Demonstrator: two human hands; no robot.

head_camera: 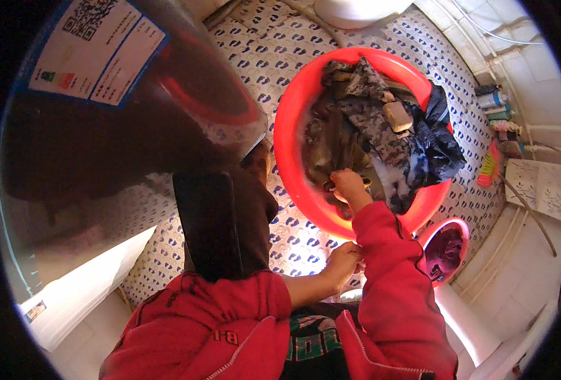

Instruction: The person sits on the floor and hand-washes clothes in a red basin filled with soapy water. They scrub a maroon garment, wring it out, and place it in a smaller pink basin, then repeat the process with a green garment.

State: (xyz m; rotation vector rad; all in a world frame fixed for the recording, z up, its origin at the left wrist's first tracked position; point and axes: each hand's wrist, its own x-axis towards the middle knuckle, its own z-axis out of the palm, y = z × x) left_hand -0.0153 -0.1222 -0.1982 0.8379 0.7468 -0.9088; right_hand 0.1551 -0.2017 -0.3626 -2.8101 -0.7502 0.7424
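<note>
A large red plastic basin (295,190) stands on the floor before me, full of wet dark clothes. My right hand (349,186) is curled low over the clothes at the near side of the basin; its fingertips are hidden, so any hold is unclear. My left hand (343,265) is outside the basin, its fingers closed at the red sleeve (385,232) of my right arm. A camouflage-patterned garment (366,104) lies across the heap, with a tan bar of soap (397,117) on it. Black shiny fabric (437,147) hangs over the basin's right rim.
A dark glossy appliance (119,147) with a printed label (100,52) rises at my left. A smaller pink tub (466,242) with purple cloth (444,251) stands at the right. Bottles (492,99) and a bright-bristled broom (489,166) are along the right wall.
</note>
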